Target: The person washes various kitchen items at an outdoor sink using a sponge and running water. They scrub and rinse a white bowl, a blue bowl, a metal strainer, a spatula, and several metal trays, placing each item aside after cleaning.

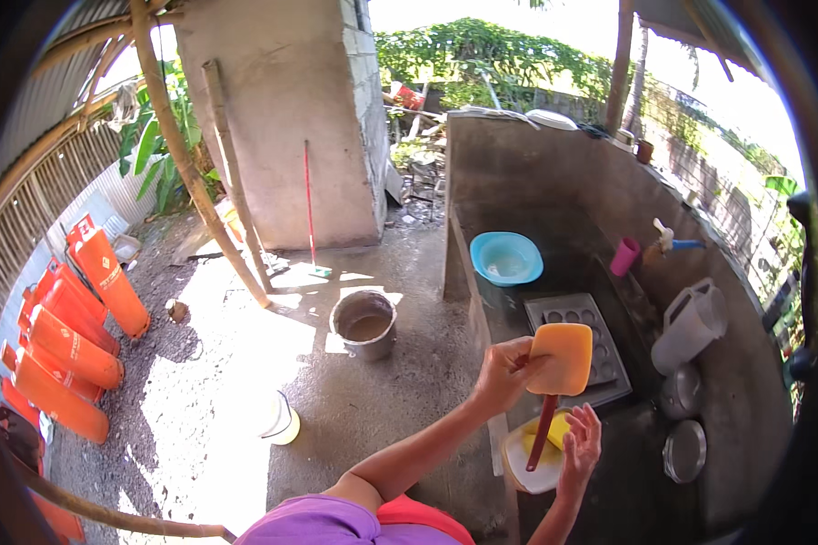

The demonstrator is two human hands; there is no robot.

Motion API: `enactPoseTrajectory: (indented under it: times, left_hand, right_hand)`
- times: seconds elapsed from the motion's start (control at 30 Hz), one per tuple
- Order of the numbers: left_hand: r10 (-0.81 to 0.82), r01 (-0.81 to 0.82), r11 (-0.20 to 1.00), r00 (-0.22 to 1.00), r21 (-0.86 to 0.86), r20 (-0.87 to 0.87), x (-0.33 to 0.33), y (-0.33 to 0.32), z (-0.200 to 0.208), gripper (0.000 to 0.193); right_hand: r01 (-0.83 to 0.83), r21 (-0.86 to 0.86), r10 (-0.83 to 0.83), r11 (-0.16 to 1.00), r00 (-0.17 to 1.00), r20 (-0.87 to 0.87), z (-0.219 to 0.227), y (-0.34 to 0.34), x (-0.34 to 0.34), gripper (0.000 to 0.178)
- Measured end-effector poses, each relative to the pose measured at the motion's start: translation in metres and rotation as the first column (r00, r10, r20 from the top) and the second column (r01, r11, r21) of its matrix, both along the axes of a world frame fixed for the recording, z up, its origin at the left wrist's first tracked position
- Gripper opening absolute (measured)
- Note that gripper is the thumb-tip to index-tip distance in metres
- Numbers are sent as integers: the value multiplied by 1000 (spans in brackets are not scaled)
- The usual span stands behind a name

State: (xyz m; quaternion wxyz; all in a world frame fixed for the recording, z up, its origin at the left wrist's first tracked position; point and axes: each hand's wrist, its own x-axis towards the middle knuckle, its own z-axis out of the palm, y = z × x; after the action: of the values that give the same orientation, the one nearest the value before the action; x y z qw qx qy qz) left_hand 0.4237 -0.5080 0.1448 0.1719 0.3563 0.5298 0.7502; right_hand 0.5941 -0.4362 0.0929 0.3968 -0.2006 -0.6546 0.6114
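Observation:
My left hand (504, 377) is closed on the edge of an orange, rounded-square plastic piece (563, 359), held up above the dark counter. A dark red handle (543, 436) slants down from beneath it; whether the two are joined I cannot tell. Just to the right of this handle is my right hand (580, 450), its fingers raised and apart with nothing seen in them. Below both hands sits a white tub (521, 474) with something yellow (560, 427) at it, partly hidden. Behind the orange piece lies a grey metal tray (620, 381) with round hollows, partly covered from view.
A light-blue basin (506, 259), pink cup (624, 256), clear pitcher (691, 327) and round metal lid (684, 451) are on the counter by the curved wall. Leftward on the floor stand a grey bucket (364, 325), a white pail (280, 420) and several orange gas cylinders (109, 282).

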Motion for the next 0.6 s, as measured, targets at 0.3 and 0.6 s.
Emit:
enactPoseTrajectory:
  times: [0.3,0.6]
  left_hand:
    - [276,-360,890,914,-280,-298,-174,-140,-19,16]
    - [254,-351,825,931,-442,-263,-235,-210,-104,54]
  right_hand:
    - [-596,-364,494,716,800,-340,-24,-97,-277,26]
    - [-629,-522,459,576,777,-431,-54,-155,-360,20]
